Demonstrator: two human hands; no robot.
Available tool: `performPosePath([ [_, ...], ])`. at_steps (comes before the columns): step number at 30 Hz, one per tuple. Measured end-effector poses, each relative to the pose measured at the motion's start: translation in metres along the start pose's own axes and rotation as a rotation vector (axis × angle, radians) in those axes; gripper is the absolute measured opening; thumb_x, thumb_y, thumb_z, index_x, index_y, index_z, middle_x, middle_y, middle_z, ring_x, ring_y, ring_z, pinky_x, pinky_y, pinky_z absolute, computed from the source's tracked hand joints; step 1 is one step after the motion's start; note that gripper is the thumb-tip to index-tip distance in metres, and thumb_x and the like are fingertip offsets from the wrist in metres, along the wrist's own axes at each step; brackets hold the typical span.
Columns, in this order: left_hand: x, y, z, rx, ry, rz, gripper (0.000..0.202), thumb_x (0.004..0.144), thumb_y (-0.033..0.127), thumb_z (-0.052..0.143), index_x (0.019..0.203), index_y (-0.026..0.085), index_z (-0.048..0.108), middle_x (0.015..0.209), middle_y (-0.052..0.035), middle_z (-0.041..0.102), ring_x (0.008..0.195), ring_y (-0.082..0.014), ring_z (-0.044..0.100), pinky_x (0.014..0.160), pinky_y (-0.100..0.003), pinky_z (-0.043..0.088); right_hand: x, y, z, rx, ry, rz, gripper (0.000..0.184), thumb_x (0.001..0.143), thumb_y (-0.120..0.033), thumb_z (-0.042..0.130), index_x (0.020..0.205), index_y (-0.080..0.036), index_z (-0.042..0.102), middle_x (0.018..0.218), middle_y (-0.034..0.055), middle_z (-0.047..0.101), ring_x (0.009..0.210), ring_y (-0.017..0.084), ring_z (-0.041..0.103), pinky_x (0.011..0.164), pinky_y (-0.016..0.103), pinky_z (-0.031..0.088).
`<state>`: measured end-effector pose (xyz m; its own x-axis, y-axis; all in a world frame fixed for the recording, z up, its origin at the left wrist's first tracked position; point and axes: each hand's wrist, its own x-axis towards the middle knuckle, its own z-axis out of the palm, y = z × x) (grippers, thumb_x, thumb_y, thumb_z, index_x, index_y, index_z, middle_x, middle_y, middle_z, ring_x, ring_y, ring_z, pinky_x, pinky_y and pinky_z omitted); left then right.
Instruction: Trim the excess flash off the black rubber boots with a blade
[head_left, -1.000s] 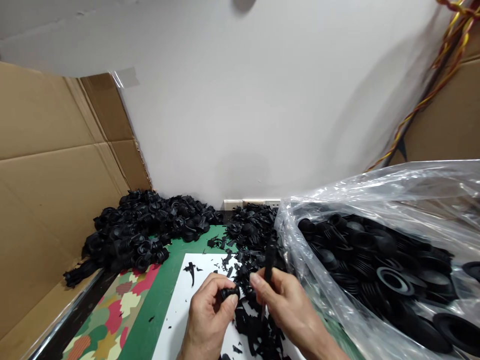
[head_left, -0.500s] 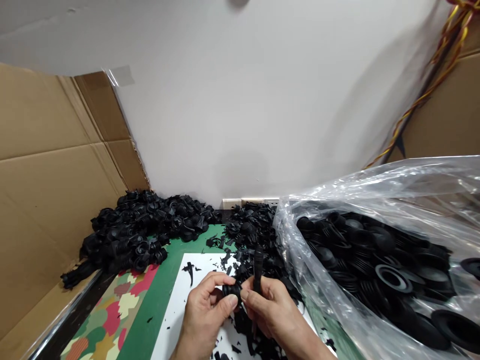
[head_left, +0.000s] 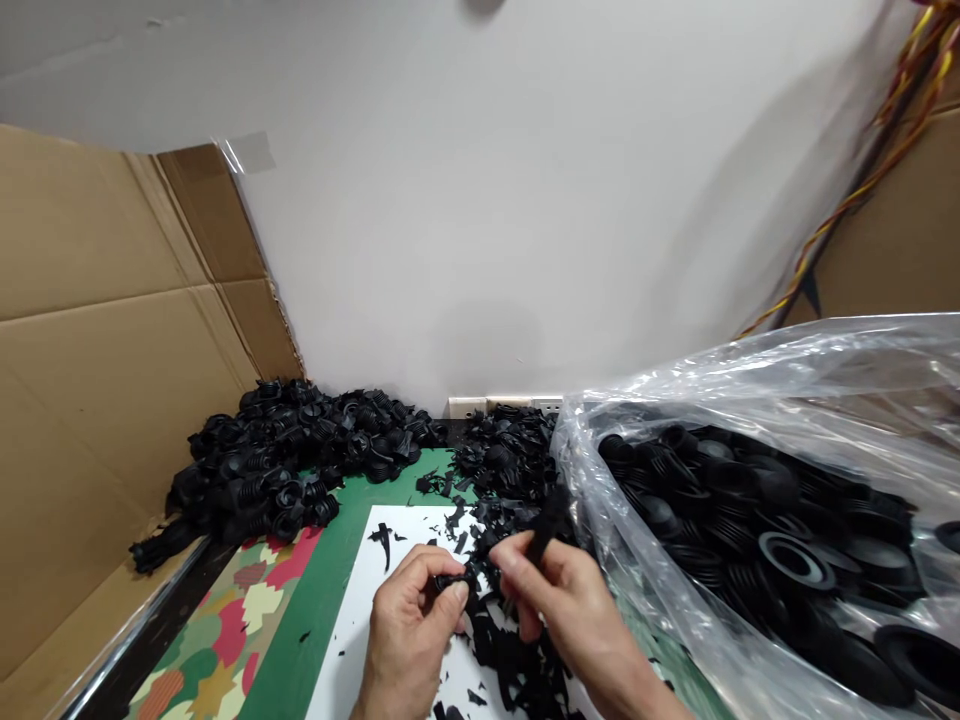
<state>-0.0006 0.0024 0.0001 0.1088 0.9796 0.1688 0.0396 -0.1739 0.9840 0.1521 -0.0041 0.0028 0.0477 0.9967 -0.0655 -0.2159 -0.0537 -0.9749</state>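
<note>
My left hand (head_left: 411, 622) pinches a small black rubber piece (head_left: 451, 580) between thumb and fingers, which cover most of it. To its right, my right hand (head_left: 561, 602) is closed around a dark stick-like tool (head_left: 548, 524) whose upper end sticks up past the fingers. The tool's lower end is hidden, so its kind cannot be made out. A gap separates the two hands. Beneath them lies a white sheet (head_left: 346, 640) strewn with black rubber scraps (head_left: 517, 655).
Ribbed black rubber parts (head_left: 300, 460) are heaped at the left by a cardboard panel (head_left: 112, 380). More scraps (head_left: 510, 450) are piled near the wall sockets (head_left: 468, 408). At the right, a clear plastic bag (head_left: 600, 520) holds black rubber parts (head_left: 750, 530). The table surface (head_left: 296, 650) is green.
My right hand has moved right, away from the left hand, and the tool in it now leans more to the right. The left hand still pinches the rubber piece.
</note>
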Motion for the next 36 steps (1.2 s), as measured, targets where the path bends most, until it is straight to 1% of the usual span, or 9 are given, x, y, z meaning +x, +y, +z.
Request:
performPosePath([
  [3,-0.001,-0.003,-0.001,0.011,0.013,-0.011,0.006,0.075,0.018,0.062,0.078,0.019,0.067,0.085,-0.0014,0.057,0.058,-0.0109,0.052,0.051,-0.021,0.048,0.000,-0.009,-0.008,0.124,0.092,-0.066,0.044,0.069,-0.056,0.068,0.082,-0.014,0.068,0.049,-0.0032,0.054,0.048,0.012,0.050,0.049,0.024,0.040],
  [7,-0.001,-0.006,-0.001,0.045,0.004,0.027,0.007,0.077,0.019,0.060,0.080,0.020,0.066,0.086,-0.0022,0.057,0.063,-0.0129,0.052,0.052,-0.022,0.048,-0.003,-0.012,-0.003,0.196,0.132,-0.072,0.045,0.063,-0.054,0.074,0.080,-0.013,0.071,0.057,0.0002,0.059,0.055,0.016,0.056,0.054,0.028,0.046],
  [12,0.000,-0.007,-0.003,0.115,0.016,0.074,0.008,0.076,0.018,0.060,0.081,0.020,0.067,0.083,-0.0024,0.058,0.066,-0.0143,0.053,0.053,-0.021,0.046,-0.007,-0.014,0.005,0.232,0.039,0.030,0.045,0.060,-0.053,0.076,0.078,-0.012,0.070,0.065,0.0066,0.068,0.063,0.020,0.064,0.058,0.030,0.050],
  [14,0.000,-0.007,-0.003,0.122,0.033,0.034,0.008,0.076,0.019,0.062,0.082,0.019,0.067,0.084,-0.0022,0.058,0.065,-0.0139,0.054,0.054,-0.022,0.046,-0.008,-0.017,0.002,0.296,-0.034,0.091,0.045,0.062,-0.055,0.075,0.075,-0.012,0.068,0.061,0.0078,0.069,0.057,0.018,0.063,0.056,0.029,0.049],
  [16,0.001,-0.007,-0.003,0.112,0.040,-0.019,0.009,0.075,0.021,0.063,0.083,0.019,0.067,0.086,-0.0015,0.057,0.061,-0.0123,0.053,0.052,-0.022,0.047,-0.007,-0.019,-0.004,0.293,-0.043,0.092,0.044,0.064,-0.055,0.073,0.073,-0.012,0.067,0.055,0.0068,0.068,0.050,0.015,0.060,0.054,0.028,0.047],
  [20,0.001,-0.006,-0.001,0.098,0.016,-0.041,0.010,0.076,0.022,0.062,0.084,0.018,0.066,0.086,-0.0009,0.055,0.058,-0.0109,0.051,0.051,-0.022,0.047,-0.003,-0.014,-0.012,0.123,0.053,-0.071,0.037,0.063,-0.047,0.077,0.078,-0.014,0.070,0.062,0.0051,0.067,0.059,0.019,0.063,0.057,0.030,0.049],
  [25,0.000,-0.003,-0.002,0.154,-0.014,0.000,0.009,0.079,0.024,0.059,0.082,0.018,0.065,0.084,-0.0021,0.055,0.062,-0.0127,0.052,0.051,-0.022,0.046,-0.005,-0.004,-0.008,-0.062,0.022,-0.214,0.023,0.069,-0.039,0.073,0.080,-0.019,0.071,0.079,0.0058,0.069,0.071,0.022,0.064,0.068,0.034,0.050],
  [33,-0.002,-0.006,-0.004,0.260,-0.037,0.105,0.009,0.081,0.021,0.056,0.081,0.019,0.065,0.082,-0.0033,0.058,0.066,-0.0148,0.055,0.051,-0.022,0.044,-0.009,-0.001,0.002,-0.113,0.087,-0.364,0.019,0.069,-0.038,0.073,0.072,-0.019,0.072,0.073,0.0053,0.068,0.069,0.021,0.063,0.065,0.031,0.051],
  [36,-0.002,-0.006,-0.003,0.308,-0.042,0.154,0.010,0.081,0.019,0.056,0.080,0.019,0.065,0.080,-0.0036,0.059,0.067,-0.0156,0.056,0.053,-0.022,0.044,-0.011,-0.005,0.002,-0.150,0.071,-0.406,0.017,0.070,-0.036,0.072,0.072,-0.020,0.072,0.074,0.0060,0.069,0.072,0.022,0.064,0.066,0.031,0.051],
])
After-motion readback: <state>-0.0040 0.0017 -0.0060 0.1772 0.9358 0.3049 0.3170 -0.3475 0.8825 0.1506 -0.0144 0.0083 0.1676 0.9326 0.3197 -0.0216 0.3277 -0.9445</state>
